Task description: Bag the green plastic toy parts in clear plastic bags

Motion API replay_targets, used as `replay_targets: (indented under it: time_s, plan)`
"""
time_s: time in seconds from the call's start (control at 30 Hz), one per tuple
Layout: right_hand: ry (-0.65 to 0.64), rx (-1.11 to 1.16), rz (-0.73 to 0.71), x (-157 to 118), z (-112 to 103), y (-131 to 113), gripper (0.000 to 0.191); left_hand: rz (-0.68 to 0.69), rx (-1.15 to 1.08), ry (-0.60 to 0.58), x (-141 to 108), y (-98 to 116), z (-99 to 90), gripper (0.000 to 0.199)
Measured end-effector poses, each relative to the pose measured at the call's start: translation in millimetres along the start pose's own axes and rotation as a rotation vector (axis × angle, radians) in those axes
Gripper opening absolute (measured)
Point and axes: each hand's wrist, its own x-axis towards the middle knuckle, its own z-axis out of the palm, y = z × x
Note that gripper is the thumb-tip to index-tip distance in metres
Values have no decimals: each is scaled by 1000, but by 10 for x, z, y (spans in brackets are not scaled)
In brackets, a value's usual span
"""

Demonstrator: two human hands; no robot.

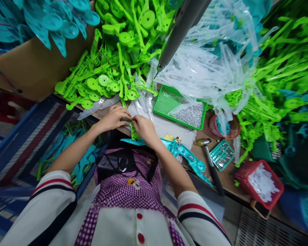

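Observation:
Both hands meet at the bench's near edge, over a green plastic part [135, 131]. My left hand [114, 118] has its fingers closed round the upper end of this part. Close beside it, my right hand [145, 128] pinches the same part, its fingertips partly hidden. Under my right wrist, a long teal plastic piece [192, 160] runs from the apron's top out to the right. Just beyond the hands lie green arms with round discs [92, 83] and clear plastic pieces [143, 102].
A powered screwdriver [173, 37] hangs above the bench. Rightward are a green tray of small metal pieces [179, 123], a red basket [214, 128], a hammer [213, 167], a teal tray [222, 155] and a red bin [278, 186]. A blue crate [23, 136] stands left.

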Motion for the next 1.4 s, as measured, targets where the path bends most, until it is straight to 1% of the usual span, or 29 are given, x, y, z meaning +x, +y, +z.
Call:
replay_targets:
  time_s: [0.13,0.37,0.53,0.73,0.83,0.93,1.03,1.17,1.3,1.4]
  plan:
    - [22,55,62,23,34,33,32,0,-10,0,21,-5,-4,16]
    - [39,283,30,109,97,161,23,36,-61,-35,62,-64,-17,15]
    - [-21,382,-12,239,91,220,20,64,-110,-79,96,-97,-39,13]
    - [-123,356,-11,378,62,236,18,78,-99,-117,165,-97,-74,13]
    - [-170,365,-35,401,51,265,19,76,-67,-148,226,-107,-93,14]
    - [-186,369,-50,391,40,287,20,69,-37,-184,285,-128,-108,14]
    - [-182,344,-46,375,25,290,19,70,-40,-214,315,-146,-117,14]
    - [-165,296,-34,345,-4,266,19,66,-60,-209,330,-149,-126,12]
    - [-111,291,7,289,-17,216,20,77,-115,-254,359,-145,-135,10]
    - [-77,266,52,256,-7,180,21,50,-103,-247,370,-134,-127,8]
